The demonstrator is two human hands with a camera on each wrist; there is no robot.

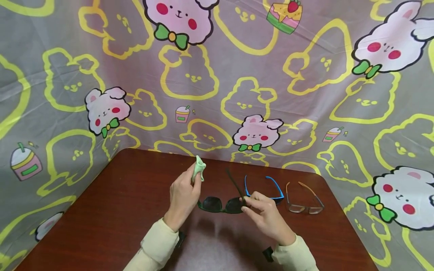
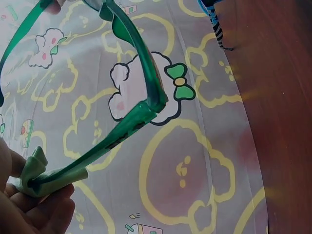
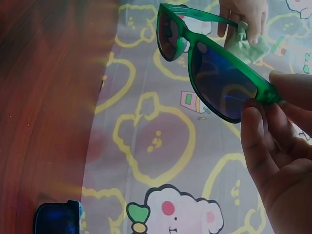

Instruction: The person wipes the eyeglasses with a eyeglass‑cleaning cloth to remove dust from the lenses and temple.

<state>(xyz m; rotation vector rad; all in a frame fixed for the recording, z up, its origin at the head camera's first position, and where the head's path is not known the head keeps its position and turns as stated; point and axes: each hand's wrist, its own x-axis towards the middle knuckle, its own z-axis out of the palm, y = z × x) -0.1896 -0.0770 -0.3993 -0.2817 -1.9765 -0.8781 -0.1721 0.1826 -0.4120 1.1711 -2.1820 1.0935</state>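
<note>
Green-framed sunglasses (image 1: pixel 213 205) with dark lenses are held up over the table, both arms unfolded. My right hand (image 1: pixel 266 214) pinches them at the hinge corner of the frame, thumb and fingertips on either side, as the right wrist view shows. My left hand (image 1: pixel 184 192) grips a pale green cloth (image 1: pixel 199 168). In the left wrist view the cloth (image 2: pixel 48 181) is wrapped round the tip of one green temple arm (image 2: pixel 109 139), with the fingers curled about it. The same cloth (image 3: pixel 248 46) shows behind the lenses in the right wrist view.
Blue-framed glasses (image 1: pixel 278 196) lie on the brown table (image 1: pixel 101 199) just beyond my right hand. Right of them rest clear-lensed glasses (image 1: pixel 305 209) with orange-brown arms. A patterned cloth curtain (image 1: pixel 200 82) hangs behind the table and along its sides.
</note>
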